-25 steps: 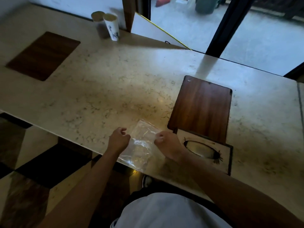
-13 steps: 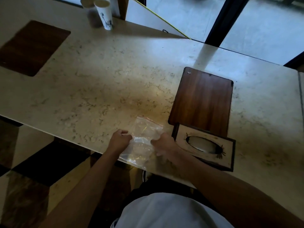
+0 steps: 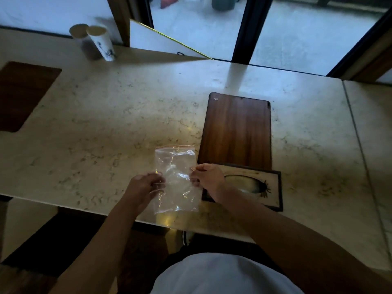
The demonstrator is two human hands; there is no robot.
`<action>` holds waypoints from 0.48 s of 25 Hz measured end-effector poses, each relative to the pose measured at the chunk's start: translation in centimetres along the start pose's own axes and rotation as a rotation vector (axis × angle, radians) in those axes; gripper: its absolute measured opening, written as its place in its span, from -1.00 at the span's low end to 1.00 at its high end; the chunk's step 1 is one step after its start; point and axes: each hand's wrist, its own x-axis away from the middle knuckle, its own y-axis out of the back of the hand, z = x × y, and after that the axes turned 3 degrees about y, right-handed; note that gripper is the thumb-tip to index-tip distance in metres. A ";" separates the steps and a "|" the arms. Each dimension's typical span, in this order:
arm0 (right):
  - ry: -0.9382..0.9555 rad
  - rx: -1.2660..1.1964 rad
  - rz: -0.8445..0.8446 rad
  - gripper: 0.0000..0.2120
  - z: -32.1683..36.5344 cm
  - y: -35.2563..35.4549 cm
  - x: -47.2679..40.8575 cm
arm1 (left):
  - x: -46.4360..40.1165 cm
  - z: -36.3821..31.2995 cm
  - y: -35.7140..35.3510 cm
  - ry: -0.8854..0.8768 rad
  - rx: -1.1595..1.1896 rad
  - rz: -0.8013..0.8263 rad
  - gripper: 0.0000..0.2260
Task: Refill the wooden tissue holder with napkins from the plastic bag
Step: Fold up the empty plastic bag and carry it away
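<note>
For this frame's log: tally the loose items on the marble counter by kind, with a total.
Paper cups: 2, one patterned and one plain behind it, at the far left
Dark wooden boards: 2, one beside the holder and one at the left edge
Clear plastic bag: 1, held at its sides by the left hand and right hand
Wooden tissue holder: 1
Total: 6
</note>
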 end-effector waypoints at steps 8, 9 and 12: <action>0.142 -0.109 -0.056 -0.89 2.3 7.8 1.9 | 0.7 -2.9 -6.8 -0.111 -0.150 0.171 -0.97; 0.170 -0.115 -0.059 -0.88 2.5 8.9 2.2 | 0.8 -3.0 -7.7 -0.117 -0.166 0.185 -0.97; 0.306 -0.024 -0.081 -0.88 2.5 12.1 3.3 | 1.2 -3.4 -10.1 -0.117 -0.201 0.247 -0.96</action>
